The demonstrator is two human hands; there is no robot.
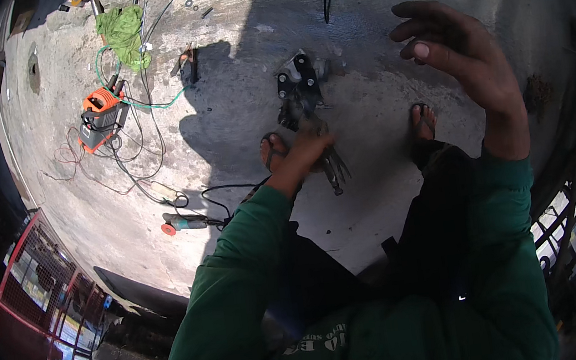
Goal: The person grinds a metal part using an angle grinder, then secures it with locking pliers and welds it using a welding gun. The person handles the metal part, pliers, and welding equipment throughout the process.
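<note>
Lying to our left, the orange-and-black welding machine (102, 118) and angle grinder (190, 222) sat clear of our feet (274, 151), probably for easy reach. Our left hand (311, 147), blurred, had its fingers wrapped round the locking pliers (332, 174), seemingly steadying the black bracket assembly (307, 90) on the concrete (376, 191); we held our right hand (471, 60) raised, empty, fingers loosely spread.
</note>
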